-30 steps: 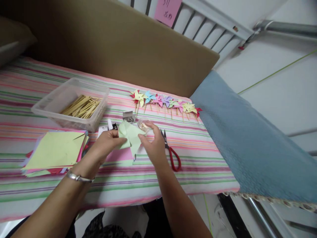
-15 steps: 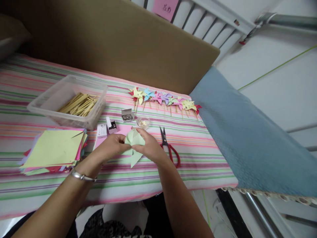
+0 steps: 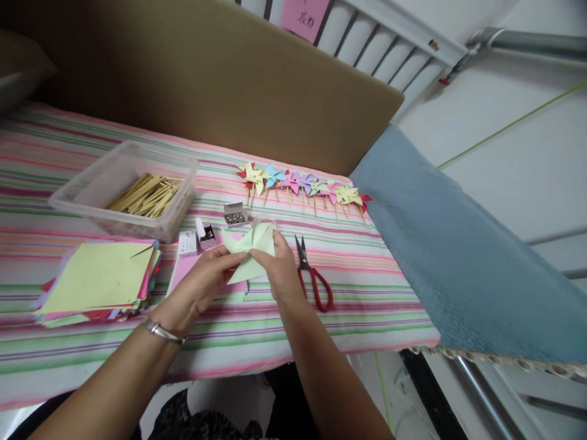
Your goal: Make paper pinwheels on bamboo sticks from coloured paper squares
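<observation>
Between my two hands is a pale green paper pinwheel (image 3: pixel 250 269), its corners partly folded in toward the middle. My left hand (image 3: pixel 211 274) pinches it from the left, thumb near the centre. From the right, my right hand (image 3: pixel 280 266) grips it, thumb pressed at the centre and fingers behind the paper. Pink paper (image 3: pixel 186 269) lies on the table below my hands. Just beyond stand two small open boxes of metal pins, one grey (image 3: pixel 235 215) and one white (image 3: pixel 207 234). A round clear dish (image 3: pixel 270 219) is partly hidden behind the pinwheel.
Red-handled scissors (image 3: pixel 315 275) lie to the right. A stack of coloured paper sheets (image 3: pixel 96 275) sits at the left, with a clear plastic bin (image 3: pixel 177 214) of wooden sticks (image 3: pixel 147 195) behind it. Several finished pinwheels (image 3: pixel 305 182) line the back, before a brown board (image 3: pixel 220 79).
Both hands have turned the green paper, and its lower point now aims down and left. My left hand has shifted slightly right and my right hand has tilted more upright.
</observation>
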{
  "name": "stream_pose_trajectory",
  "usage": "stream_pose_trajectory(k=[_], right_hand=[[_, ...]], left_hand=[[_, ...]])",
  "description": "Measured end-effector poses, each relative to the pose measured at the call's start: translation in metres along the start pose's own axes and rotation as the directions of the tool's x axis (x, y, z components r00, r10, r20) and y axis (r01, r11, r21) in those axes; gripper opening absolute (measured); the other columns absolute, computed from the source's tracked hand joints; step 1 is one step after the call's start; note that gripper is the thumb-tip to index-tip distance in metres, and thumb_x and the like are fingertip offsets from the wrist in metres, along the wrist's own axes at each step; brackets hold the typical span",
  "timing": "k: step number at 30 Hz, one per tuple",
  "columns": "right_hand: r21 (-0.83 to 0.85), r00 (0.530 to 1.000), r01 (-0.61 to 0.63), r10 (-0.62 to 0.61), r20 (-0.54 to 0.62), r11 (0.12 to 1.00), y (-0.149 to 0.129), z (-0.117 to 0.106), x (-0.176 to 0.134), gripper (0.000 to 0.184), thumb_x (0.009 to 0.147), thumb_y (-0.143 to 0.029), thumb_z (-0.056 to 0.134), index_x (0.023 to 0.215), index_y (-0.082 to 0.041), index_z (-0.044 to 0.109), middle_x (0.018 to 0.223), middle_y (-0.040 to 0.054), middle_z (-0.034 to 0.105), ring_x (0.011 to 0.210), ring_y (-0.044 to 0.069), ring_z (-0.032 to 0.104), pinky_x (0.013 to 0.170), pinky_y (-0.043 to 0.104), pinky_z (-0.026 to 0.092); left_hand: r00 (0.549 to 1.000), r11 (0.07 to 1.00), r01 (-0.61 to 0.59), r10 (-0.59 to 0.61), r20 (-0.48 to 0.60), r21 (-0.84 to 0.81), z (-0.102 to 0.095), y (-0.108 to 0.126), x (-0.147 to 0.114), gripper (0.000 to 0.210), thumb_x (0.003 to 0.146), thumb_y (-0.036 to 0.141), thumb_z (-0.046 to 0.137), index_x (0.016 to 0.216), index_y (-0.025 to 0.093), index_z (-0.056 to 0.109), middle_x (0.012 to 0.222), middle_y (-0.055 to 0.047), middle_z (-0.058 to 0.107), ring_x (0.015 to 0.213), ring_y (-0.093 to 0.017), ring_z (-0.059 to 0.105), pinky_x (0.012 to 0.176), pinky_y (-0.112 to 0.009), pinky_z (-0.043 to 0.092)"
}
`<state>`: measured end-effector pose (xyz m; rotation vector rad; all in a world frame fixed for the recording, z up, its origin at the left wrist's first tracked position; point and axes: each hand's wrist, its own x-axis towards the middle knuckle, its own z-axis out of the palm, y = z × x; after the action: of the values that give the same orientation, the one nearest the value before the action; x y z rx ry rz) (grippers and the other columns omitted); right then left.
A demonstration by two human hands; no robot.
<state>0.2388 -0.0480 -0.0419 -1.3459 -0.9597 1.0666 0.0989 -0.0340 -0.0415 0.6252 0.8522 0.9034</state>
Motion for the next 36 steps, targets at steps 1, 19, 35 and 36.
stream_pose_trajectory(k=[1, 19, 35, 36], right_hand=[[0.019, 1.000, 0.007, -0.007, 0.000, 1.000, 0.001, 0.003, -0.002, 0.044, 0.066, -0.021, 0.069, 0.109, -0.022, 0.060, 0.097, 0.0013, 0.070, 0.083, 0.019, 0.064, 0.072, 0.029, 0.052], [-0.389, 0.809, 0.585, -0.548, 0.213, 0.712, -0.002, 0.002, -0.017, 0.035, 0.083, -0.013, 0.054, 0.115, -0.025, 0.061, 0.127, 0.0074, 0.057, 0.120, 0.021, 0.052, 0.103, 0.041, 0.042], [-0.488, 0.755, 0.651, -0.564, 0.335, 0.582, -0.004, 0.006, -0.017, 0.009, 0.084, -0.021, 0.062, 0.082, -0.023, 0.071, 0.139, 0.0085, 0.049, 0.133, 0.023, 0.039, 0.109, 0.047, 0.033], [-0.487, 0.776, 0.627, -0.545, 0.319, 0.608, -0.004, 0.006, -0.017, 0.008, 0.084, -0.022, 0.063, 0.081, -0.023, 0.071, 0.140, 0.0083, 0.049, 0.134, 0.023, 0.038, 0.108, 0.047, 0.033]], left_hand=[[1.000, 0.999, -0.019, 0.019, 0.003, -0.027, 0.001, -0.003, 0.001, 0.018, 0.058, 0.023, 0.082, 0.068, 0.015, 0.070, 0.070, -0.002, 0.070, 0.070, -0.013, 0.062, 0.071, -0.023, 0.045], [0.947, 0.979, -0.190, 0.202, -0.250, 0.072, -0.037, 0.038, 0.007, 0.019, 0.051, 0.019, 0.079, 0.063, 0.013, 0.066, 0.057, 0.001, 0.064, 0.054, -0.010, 0.055, 0.051, -0.020, 0.042], [0.960, 0.979, -0.058, 0.108, -0.257, 0.197, -0.026, 0.028, 0.006, 0.024, 0.049, 0.023, 0.079, 0.067, 0.012, 0.069, 0.061, -0.002, 0.068, 0.053, -0.012, 0.056, 0.052, -0.022, 0.042], [0.964, 0.977, -0.044, 0.096, -0.248, 0.208, -0.024, 0.027, 0.005, 0.023, 0.049, 0.024, 0.079, 0.067, 0.012, 0.070, 0.060, -0.003, 0.068, 0.052, -0.012, 0.056, 0.051, -0.022, 0.042]])
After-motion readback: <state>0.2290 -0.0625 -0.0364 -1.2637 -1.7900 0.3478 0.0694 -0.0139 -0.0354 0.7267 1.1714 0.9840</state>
